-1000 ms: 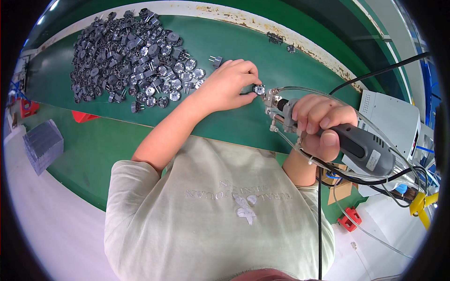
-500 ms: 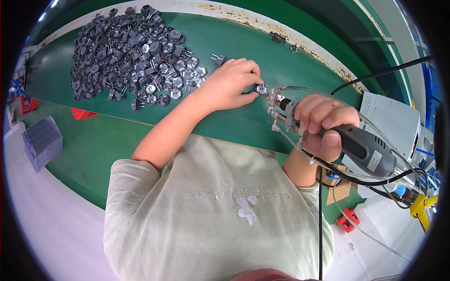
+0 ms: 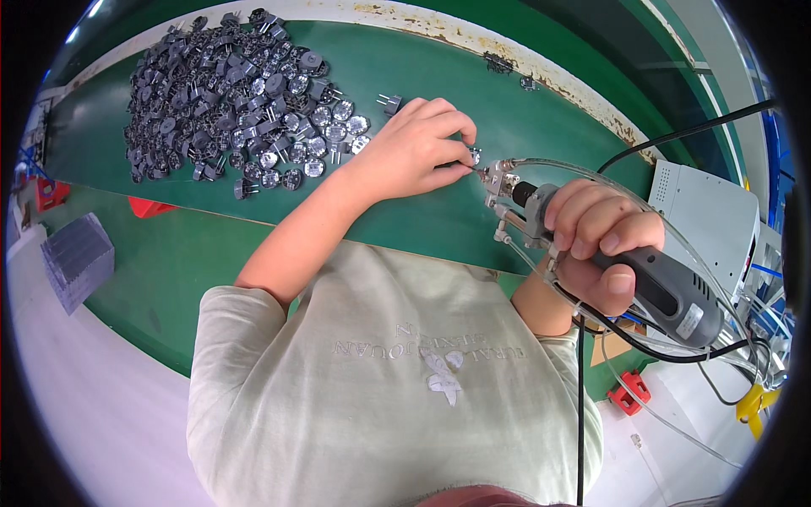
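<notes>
Green matting covers the bench (image 3: pixel 405 59) where a person in a pale shirt works with both hands. Left hand (image 3: pixel 414 152) rests on the mat, fingertips pinched together on a small metal part (image 3: pixel 475 156) — held just at the tip of a grey power tool (image 3: pixel 650 283). Right hand (image 3: pixel 600 241) is wrapped tight around the tool's body, its metal nose (image 3: pixel 507 190) pointing at the part and all but touching it. Clear tubing (image 3: pixel 676 245) loops from the nose back along the tool, and a black cable (image 3: pixel 684 135) runs off beyond the part toward the far edge of the bench. Left of the part, well apart from it, lies a heap (image 3: pixel 228 93) of like grey parts with short pins; a few strays sit near the left hand. Right of the tool stands a white box (image 3: pixel 705 207).
</notes>
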A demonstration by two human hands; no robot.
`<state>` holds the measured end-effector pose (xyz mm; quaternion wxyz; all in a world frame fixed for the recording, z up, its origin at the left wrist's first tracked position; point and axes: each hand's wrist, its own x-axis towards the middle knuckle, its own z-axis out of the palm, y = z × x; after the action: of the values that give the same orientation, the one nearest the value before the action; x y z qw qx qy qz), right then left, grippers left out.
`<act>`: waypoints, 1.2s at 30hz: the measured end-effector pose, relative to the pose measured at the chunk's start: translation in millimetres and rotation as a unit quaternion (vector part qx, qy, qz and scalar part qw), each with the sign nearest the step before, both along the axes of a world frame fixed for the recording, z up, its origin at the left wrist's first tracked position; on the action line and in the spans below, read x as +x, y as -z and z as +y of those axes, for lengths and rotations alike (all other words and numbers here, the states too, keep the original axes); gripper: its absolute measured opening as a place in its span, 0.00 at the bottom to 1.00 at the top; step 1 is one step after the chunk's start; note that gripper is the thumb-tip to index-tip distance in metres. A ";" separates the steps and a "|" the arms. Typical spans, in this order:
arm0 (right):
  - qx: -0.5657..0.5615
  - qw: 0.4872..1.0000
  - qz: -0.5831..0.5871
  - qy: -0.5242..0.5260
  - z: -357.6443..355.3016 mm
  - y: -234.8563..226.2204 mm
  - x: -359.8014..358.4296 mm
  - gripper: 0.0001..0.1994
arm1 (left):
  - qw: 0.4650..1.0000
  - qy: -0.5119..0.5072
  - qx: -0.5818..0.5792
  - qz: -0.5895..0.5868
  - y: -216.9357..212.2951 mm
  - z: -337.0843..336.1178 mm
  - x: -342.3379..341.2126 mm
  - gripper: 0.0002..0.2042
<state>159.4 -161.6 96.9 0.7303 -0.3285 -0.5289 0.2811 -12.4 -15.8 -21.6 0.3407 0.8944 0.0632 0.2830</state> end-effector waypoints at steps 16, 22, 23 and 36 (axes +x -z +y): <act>-0.032 0.999 -0.001 -0.009 8.8 2.1 0.2 0.16 | 0.998 -0.053 -0.011 0.020 -2.9 -2.4 0.5 0.21; -0.027 0.999 -0.026 -0.010 11.5 8.7 2.3 0.14 | 0.998 -0.029 -0.019 0.048 2.4 -2.1 0.3 0.21; -0.028 0.999 -0.027 -0.008 11.7 8.8 2.1 0.14 | 0.998 -0.027 -0.016 0.051 3.1 -2.1 0.2 0.20; -0.045 0.999 -0.022 -0.007 13.8 3.4 -6.1 0.18 | 0.998 -0.022 -0.012 0.062 4.6 -1.2 0.4 0.15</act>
<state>153.3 -147.8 93.5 0.7008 -0.3633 -0.5342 0.3026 -12.0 -17.0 -26.2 0.3407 0.9044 0.1072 0.2337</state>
